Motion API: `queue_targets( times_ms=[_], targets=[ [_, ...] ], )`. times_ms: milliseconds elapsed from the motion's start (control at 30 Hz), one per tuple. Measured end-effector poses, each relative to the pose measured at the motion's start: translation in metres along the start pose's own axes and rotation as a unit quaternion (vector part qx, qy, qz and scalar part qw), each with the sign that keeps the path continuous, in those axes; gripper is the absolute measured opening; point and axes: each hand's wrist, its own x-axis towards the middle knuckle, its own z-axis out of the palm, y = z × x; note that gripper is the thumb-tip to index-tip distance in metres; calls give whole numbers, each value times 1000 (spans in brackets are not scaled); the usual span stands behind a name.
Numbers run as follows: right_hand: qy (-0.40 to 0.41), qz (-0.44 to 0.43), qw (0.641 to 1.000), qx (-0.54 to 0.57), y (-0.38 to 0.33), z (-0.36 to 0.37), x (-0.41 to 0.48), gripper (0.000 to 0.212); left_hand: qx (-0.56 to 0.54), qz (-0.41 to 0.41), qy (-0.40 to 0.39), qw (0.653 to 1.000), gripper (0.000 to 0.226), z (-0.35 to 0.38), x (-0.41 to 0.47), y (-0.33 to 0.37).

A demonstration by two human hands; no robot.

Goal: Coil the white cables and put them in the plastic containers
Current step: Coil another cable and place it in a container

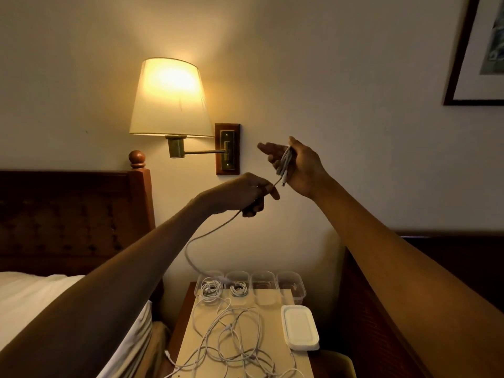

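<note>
Step in hand: coiling, mid-wrap. Right hand (297,166) is raised in front of the wall with several loops of the white cable (284,162) lying across its palm. The thumb clamps them at the top, fingers stretched out to the left, one plug end hanging below the loops. Left hand (242,193) sits just below and to the left, fingertips pinched on the same cable's free run. From there the slack drops in a curve toward the row of containers.

Next move, my call: carry the strand round the right hand again and repeat till the slack is used up. Thumb has to stay tight or the loops spring. Then lower the coil into a free box.

Four clear plastic containers stand in a row at the far edge of the board (272,304):
- leftmost container (200,282): holds a coiled cable (210,290)
- second container (237,275): holds another coil (238,290)
- third container (263,276) and fourth container (290,278): look empty, though dim light and clear walls leave that unsure

A stack of white lids (300,327) lies on the board near the fourth container. The loose cables (231,339) are tangled on the board beside the lids, not yet coiled, so plenty of the job is left
</note>
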Motion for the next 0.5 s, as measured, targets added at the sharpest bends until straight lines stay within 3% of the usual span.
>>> queue_targets(
  times_ms=[133,267,500],
  targets=[
    [15,-16,992,-122,-3,-9,2,52,138,-8,18,990,19,-14,4,17],
    [12,13,985,-172,-1,-25,-2,54,189,55,26,980,15,-44,-4,29],
    [-103,138,958,-228,18,-7,-17,65,283,120,69,949,17,-66,6,49]
  ],
)
